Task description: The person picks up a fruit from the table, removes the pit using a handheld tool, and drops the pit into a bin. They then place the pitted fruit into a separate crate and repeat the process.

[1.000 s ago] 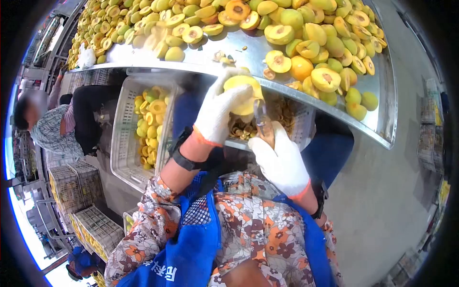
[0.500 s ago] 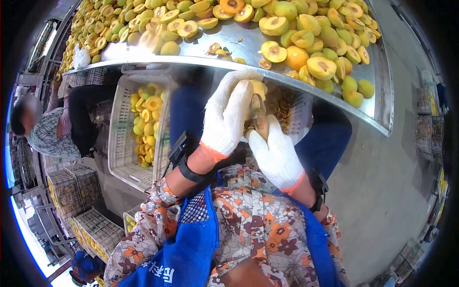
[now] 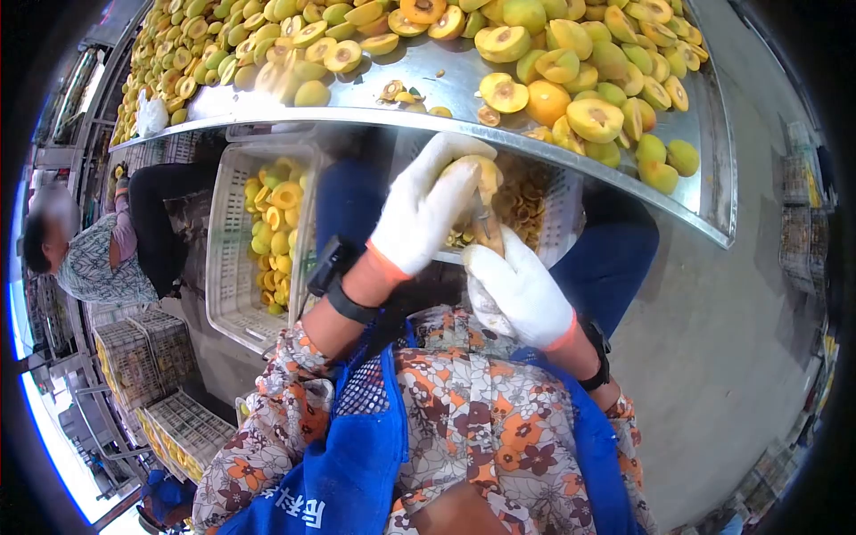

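Note:
My left hand (image 3: 419, 209), in a white knitted glove, is closed around a yellow peach half (image 3: 487, 178). My right hand (image 3: 522, 290), gloved the same way, grips a pitting knife (image 3: 488, 230) with a wooden-looking handle and a narrow metal blade. Its tip meets the fruit; how deep it sits is hidden. Both hands are just in front of the metal table's near edge, over a crate (image 3: 559, 209) holding brown and yellow scraps between my knees.
Many halved peaches (image 3: 606, 62) lie on the metal table (image 3: 383, 89). A white crate (image 3: 218, 267) of peach halves stands left of my leg. Farther left another person (image 3: 102, 250) sits near stacked crates (image 3: 147, 357). Concrete floor (image 3: 695, 339) extends on the right.
My left hand has turned the peach half, showing more of it. The knife's metal loop, plain before, is now mostly hidden against the fruit. My right hand has shifted slightly lower.

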`<state>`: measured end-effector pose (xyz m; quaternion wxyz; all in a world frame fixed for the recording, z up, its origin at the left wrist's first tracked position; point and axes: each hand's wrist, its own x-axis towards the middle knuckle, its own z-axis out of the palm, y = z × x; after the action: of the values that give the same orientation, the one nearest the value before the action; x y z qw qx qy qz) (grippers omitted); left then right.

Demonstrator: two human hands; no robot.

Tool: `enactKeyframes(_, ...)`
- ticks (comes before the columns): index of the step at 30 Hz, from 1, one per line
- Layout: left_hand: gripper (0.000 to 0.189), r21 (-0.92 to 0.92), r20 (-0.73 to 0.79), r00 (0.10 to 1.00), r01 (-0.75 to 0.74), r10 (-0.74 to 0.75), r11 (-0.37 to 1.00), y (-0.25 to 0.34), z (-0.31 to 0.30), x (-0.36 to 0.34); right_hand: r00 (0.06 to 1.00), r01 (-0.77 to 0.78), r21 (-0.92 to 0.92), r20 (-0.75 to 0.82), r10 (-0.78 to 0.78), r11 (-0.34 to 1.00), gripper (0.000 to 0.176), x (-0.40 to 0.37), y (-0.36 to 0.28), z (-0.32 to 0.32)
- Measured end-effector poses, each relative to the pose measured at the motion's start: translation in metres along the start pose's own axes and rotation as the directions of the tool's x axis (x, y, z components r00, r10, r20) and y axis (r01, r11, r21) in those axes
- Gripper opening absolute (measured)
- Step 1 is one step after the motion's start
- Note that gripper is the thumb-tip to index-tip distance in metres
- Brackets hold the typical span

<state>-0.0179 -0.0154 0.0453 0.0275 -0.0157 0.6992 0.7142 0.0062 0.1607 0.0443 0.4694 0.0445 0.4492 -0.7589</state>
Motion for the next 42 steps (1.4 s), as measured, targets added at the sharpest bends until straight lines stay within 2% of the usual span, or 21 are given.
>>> enactKeyframes(1,0.032,-0.031,0.067,0.997,0.028,-0.026,0.999,0.007,-0.006,0.002,1.0,-0.002,0.002,0.0,0.002,1.0,0.025,0.006,0.008,-0.004)
enactKeyframes(2,0.032,-0.03,0.067,0.997,0.031,-0.028,0.999,0.006,-0.008,0.004,0.983,0.14,-0.296,-0.068,-0.168,0.945,0.022,0.013,0.014,-0.005)
enactKeyframes(3,0.033,-0.01,0.09,0.992,0.086,-0.085,0.996,0.006,-0.01,0.006,0.934,0.242,-0.574,-0.079,-0.347,0.782,0.02,0.018,0.017,-0.005)
enactKeyframes(4,0.035,0.011,0.11,0.984,0.14,-0.141,0.99,0.004,-0.012,0.007,0.935,0.245,-0.573,-0.075,-0.348,0.782,0.02,0.017,0.018,-0.005)
enactKeyframes(6,0.036,0.047,0.031,0.994,0.1,-0.102,0.994,-0.002,-0.002,0.001,0.987,0.117,-0.317,-0.063,-0.145,0.941,0.015,0.008,0.008,0.002)
enactKeyframes(8,0.037,0.168,-0.085,0.995,-0.043,0.058,0.985,-0.01,0.003,-0.006,0.998,0.038,-0.203,-0.033,-0.046,0.978,0.015,0.002,0.003,0.003)
enactKeyframes(10,0.038,0.159,-0.098,0.993,-0.055,0.071,0.986,-0.011,0.001,-0.005,0.999,-0.047,-0.09,0.006,0.048,0.995,0.014,-0.002,0.002,0.001)
enactKeyframes(12,0.04,0.069,0.154,0.984,0.078,-0.088,0.995,-0.012,-0.01,0.002,0.982,-0.161,0.119,0.115,0.147,0.98,0.008,-0.007,0.004,0.0)
enactKeyframes(16,0.043,-0.06,0.14,0.99,0.038,-0.029,0.998,-0.021,-0.001,-0.007,0.981,-0.172,0.153,0.115,0.155,0.973,0.007,-0.009,0.008,0.005)
enactKeyframes(18,0.046,-0.065,-0.072,0.994,-0.088,0.083,0.994,-0.026,0.008,-0.009,0.979,-0.162,0.205,0.159,0.13,0.965,0.01,-0.005,0.013,0.002)
enactKeyframes(19,0.046,-0.066,-0.069,0.994,-0.086,0.082,0.994,-0.027,0.006,-0.009,0.979,-0.161,0.207,0.157,0.13,0.965,0.01,-0.004,0.014,0.001)
enactKeyframes(21,0.049,-0.298,0.081,0.997,0.034,-0.011,0.954,-0.029,0.002,-0.005,0.958,-0.219,0.281,0.243,0.151,0.934,0.011,-0.003,0.014,-0.002)
enactKeyframes(22,0.049,-0.299,0.079,0.997,0.036,-0.013,0.953,-0.033,0.005,-0.006,0.958,-0.222,0.281,0.243,0.154,0.934,0.011,-0.002,0.014,-0.001)
enactKeyframes(24,0.054,-0.535,-0.069,0.992,0.05,-0.102,0.843,-0.04,0.017,-0.005,0.973,-0.164,0.235,0.199,0.118,0.958,0.012,0.0,0.012,0.004)
enactKeyframes(26,0.057,-0.52,-0.099,0.991,0.022,-0.086,0.854,-0.042,0.015,0.001,0.964,-0.185,0.257,0.236,0.124,0.949,0.012,0.002,0.013,-0.003)
enactKeyframes(28,0.056,-0.25,0.069,0.994,-0.07,0.09,0.966,-0.043,-0.001,0.002,0.954,-0.204,0.278,0.273,0.127,0.939,0.013,0.003,0.016,-0.009)
enactKeyframes(29,0.056,-0.25,0.067,0.994,-0.071,0.09,0.966,-0.039,-0.008,0.004,0.946,-0.223,0.286,0.296,0.135,0.932,0.014,0.002,0.017,-0.01)
enactKeyframes(31,0.055,-0.132,0.288,0.956,-0.015,0.053,0.991,-0.029,-0.019,0.005,0.933,-0.25,0.292,0.327,0.149,0.923,0.015,0.003,0.019,-0.007)
enactKeyframes(34,0.056,-0.217,0.18,0.982,-0.023,0.063,0.976,-0.032,-0.015,0.002,0.949,-0.217,0.269,0.281,0.139,0.938,0.017,0.007,0.018,-0.002)
enactKeyframes(36,0.052,-0.148,-0.156,0.981,-0.142,0.118,0.979,-0.039,0.003,-0.002,0.944,-0.203,0.238,0.304,0.125,0.95,0.018,0.011,0.017,-0.007)
enactKeyframes(42,0.052,-0.143,-0.07,0.987,-0.151,0.142,0.978,-0.039,-0.003,-0.002,0.932,-0.235,0.286,0.338,0.132,0.929,0.018,0.008,0.012,-0.002)
